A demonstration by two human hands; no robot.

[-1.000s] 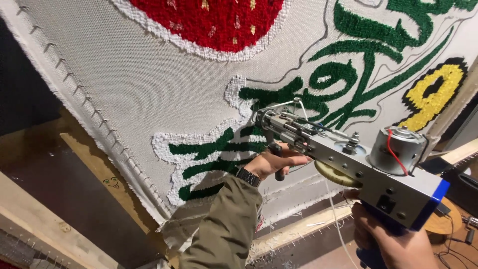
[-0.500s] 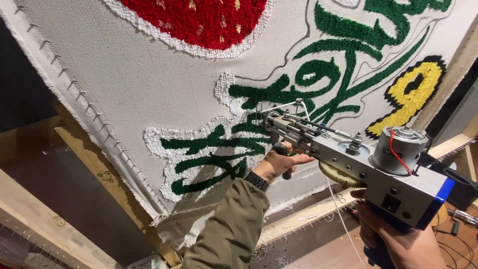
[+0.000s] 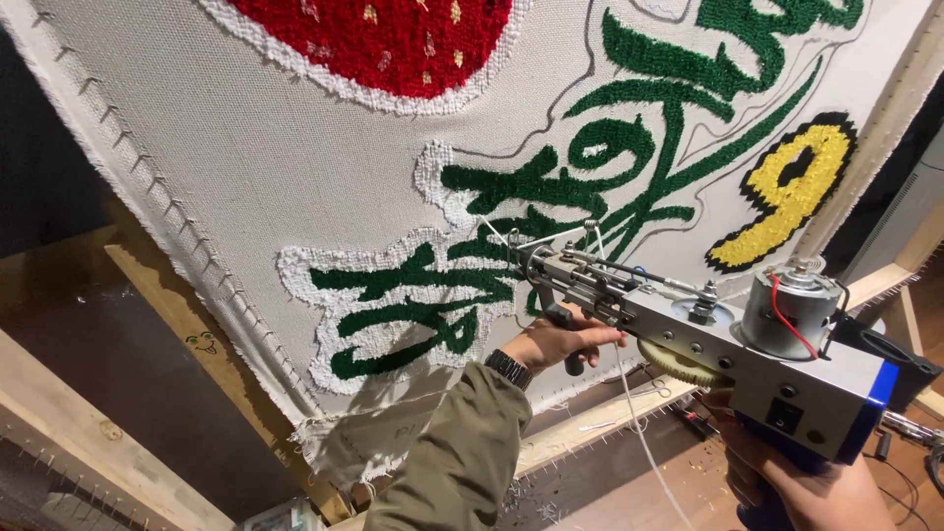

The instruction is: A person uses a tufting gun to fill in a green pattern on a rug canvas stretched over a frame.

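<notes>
Both hands' fingers clamped on tufting gun (image 3: pixel 718 344): left hand (image 3: pixel 560 342) front grip, right hand (image 3: pixel 801 487) rear handle.

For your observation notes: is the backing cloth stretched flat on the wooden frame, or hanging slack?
Mostly stretched flat: the cloth lies smooth and its edge is hooked along the wooden frame. Only the bottom corner hangs loose and crumpled.

The grey metal tufting gun (image 3: pixel 688 329) with its blue back edge now sits lower and further right in the frame than a second ago, its needle tip at the white-edged green tufted lettering (image 3: pixel 423 300) near the centre. The stretched off-white backing cloth (image 3: pixel 226 157) slides up and left: less of the red tufted patch (image 3: pixel 393 39) shows at the top, and the yellow tufted shape (image 3: pixel 787 192) comes fully into view at right. The left hand (image 3: pixel 560 344) on the front grip sits lower, and the right hand (image 3: pixel 806 487) drops into the lower right corner.
</notes>
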